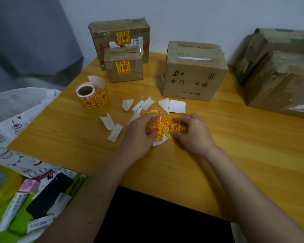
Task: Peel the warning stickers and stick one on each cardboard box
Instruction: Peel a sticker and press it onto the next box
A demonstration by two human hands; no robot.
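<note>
While two brown cardboard boxes [124, 71] wear stickers, three [194, 71] wait; both hands [139, 132] [191, 132] pinch yellow warning stickers [159, 128], peeling.

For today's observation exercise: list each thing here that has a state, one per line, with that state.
Small box: stickered.
Back box: stickered.
Middle box: no sticker showing.
Sticker roll: partly unrolled.
Backing scraps: peeled, scattered.
Left hand: holding sticker strip.
Right hand: pinching one sticker.
</note>
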